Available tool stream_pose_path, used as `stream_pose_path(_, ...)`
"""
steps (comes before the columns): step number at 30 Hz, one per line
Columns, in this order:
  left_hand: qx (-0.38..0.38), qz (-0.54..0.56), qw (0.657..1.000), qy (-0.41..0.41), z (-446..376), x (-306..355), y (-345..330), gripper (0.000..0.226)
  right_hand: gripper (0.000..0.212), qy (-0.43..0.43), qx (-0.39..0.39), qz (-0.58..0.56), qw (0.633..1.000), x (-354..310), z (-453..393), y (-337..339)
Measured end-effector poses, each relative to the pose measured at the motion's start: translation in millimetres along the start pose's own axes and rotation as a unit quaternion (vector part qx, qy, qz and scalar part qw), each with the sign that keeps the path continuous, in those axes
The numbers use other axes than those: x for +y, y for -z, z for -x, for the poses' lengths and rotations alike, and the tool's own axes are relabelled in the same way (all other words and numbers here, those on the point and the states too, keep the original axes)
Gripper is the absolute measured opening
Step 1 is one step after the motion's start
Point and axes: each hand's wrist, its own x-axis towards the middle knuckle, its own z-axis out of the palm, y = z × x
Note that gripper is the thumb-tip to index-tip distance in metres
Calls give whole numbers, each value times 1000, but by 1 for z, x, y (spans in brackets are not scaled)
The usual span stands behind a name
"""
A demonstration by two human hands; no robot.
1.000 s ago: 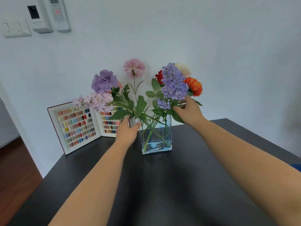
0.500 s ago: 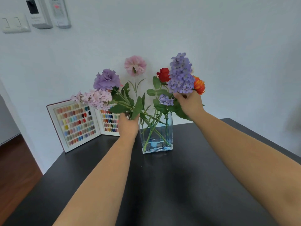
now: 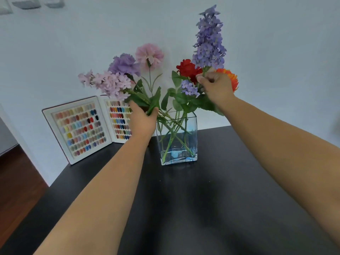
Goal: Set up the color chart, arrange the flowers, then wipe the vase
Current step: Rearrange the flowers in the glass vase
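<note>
1. Head camera looks down two bare forearms to the right hand (image 3: 216, 87), whose fingers are curled and pinch the stem of the tall blue-violet flower spike (image 3: 209, 39) just under its blooms; the spike stands high above the rest of the bunch.
2. Over on the other side, the left hand (image 3: 142, 119) grips a cluster of green stems and leaves (image 3: 152, 103) just beside the vase's rim, thumb and fingers wrapped round them. Both hands hold flowers, and they are well apart from each other.
3. Between them the clear square glass vase (image 3: 177, 142) stands upright on the black table (image 3: 202, 208), with a little water at the bottom and the stems crossing inside it.
4. Other blooms fan outward: a lilac carnation (image 3: 124, 64), a pink one (image 3: 149, 54), pale sprigs (image 3: 110, 83), a red rose (image 3: 188, 69) and an orange flower (image 3: 232, 79) partly hidden behind the right hand.
5. Propped open against the wall, the color chart (image 3: 79, 129) stands behind and left of the vase, so that step looks done.
6. Arranging seems to be the step in hand. Next, the spike probably needs guiding down among the crossed stems while the other hand steadies the bunch so the vase does not tip. No cloth is visible for the wiping.
</note>
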Motion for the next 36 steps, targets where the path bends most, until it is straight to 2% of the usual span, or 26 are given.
stream_pose_path(13,-60,-56,996,-27,-30,16,-16,84,15,19,-40,-42,998,-11,-23,-17)
stream_pose_path(20,-139,-112,971,-159,-56,32,-5,57,11,44,-55,-75,995,-17,-31,-19)
stream_pose_path(23,-164,-125,965,-165,-62,34,-4,58,11,45,-64,-73,994,-14,-30,-21)
stream_pose_path(31,-183,-129,962,-156,-49,22,-13,53,9,85,-84,41,992,3,-13,-34)
stream_pose_path(34,-195,-144,957,-157,-45,14,-17,46,9,78,-93,52,991,8,-8,-37)
stream_pose_path(36,-210,-146,956,-146,-44,11,-18,51,9,68,-98,50,992,12,-5,-37)
